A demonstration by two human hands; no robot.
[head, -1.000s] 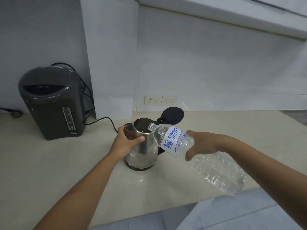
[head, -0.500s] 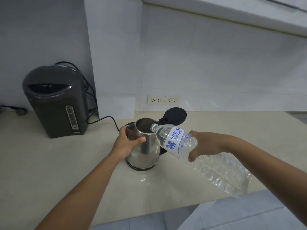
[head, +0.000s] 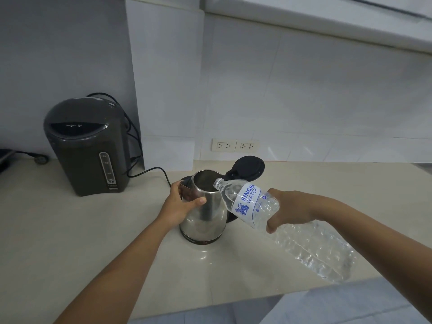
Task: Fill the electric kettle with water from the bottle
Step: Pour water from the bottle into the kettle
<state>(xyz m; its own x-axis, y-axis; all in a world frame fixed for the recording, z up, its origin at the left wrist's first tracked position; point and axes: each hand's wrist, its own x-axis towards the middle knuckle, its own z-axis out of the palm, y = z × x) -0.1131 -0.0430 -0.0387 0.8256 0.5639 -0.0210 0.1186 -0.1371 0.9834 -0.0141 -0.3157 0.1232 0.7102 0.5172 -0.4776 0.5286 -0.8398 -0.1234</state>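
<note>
Steel electric kettle (head: 204, 213) upright at worktop (head: 70, 230) centre, black lid (head: 247, 168) flipped open toward 1 o'clock, mouth exposed. Left hand (head: 180, 206) wrapped around kettle's upper body from 9 o'clock side, grip closed on it, thumb across the front wall, fingers behind. Right hand (head: 289, 210) closed around mid-section of clear plastic water bottle (head: 280, 223), just past the blue-printed label. Bottle tilted, uncapped neck resting at kettle rim on its 3 o'clock side, base trailing toward 4 o'clock beyond worktop edge; water visible pooled in lower part. Flow from neck not discernible. Dark hot-water dispenser (head: 88, 146) standing at 10 o'clock, well apart from kettle, black cord (head: 149, 170) running across worktop toward kettle base. Two wall sockets (head: 235, 145) at 12 o'clock behind kettle.
</note>
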